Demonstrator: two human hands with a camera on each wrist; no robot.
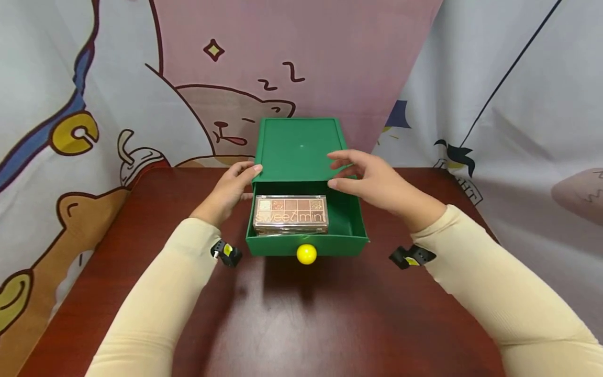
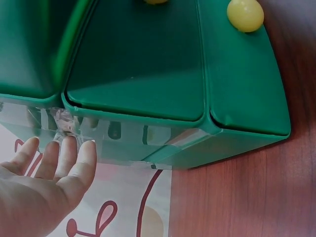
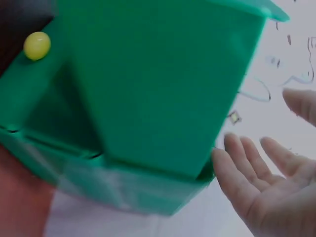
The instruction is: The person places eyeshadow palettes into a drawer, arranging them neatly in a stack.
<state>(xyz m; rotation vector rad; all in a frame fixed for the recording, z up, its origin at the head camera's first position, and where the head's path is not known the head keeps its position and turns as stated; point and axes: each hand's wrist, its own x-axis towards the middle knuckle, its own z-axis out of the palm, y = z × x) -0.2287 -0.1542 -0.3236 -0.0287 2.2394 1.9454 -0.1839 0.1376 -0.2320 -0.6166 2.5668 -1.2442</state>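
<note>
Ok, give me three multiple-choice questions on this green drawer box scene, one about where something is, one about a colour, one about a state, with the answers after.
1. Where does the eyeshadow palette lie?
A. On top of the box
B. Inside the pulled-out drawer
C. On the bare table

2. What colour is the round knob on the drawer front?
A. Yellow
B. Red
C. White

3. How does the drawer of the green box stand?
A. Pushed fully in
B. Taken out and set aside
C. Pulled out toward the person

Answers:
1. B, the palette rests on the drawer's floor, toward its left side.
2. A, the knob shows yellow in all three views.
3. C, the drawer sticks out from the box, its inside in view, while the left hand touches the box's left edge and the right hand reaches over its right front corner with relaxed fingers.
</note>
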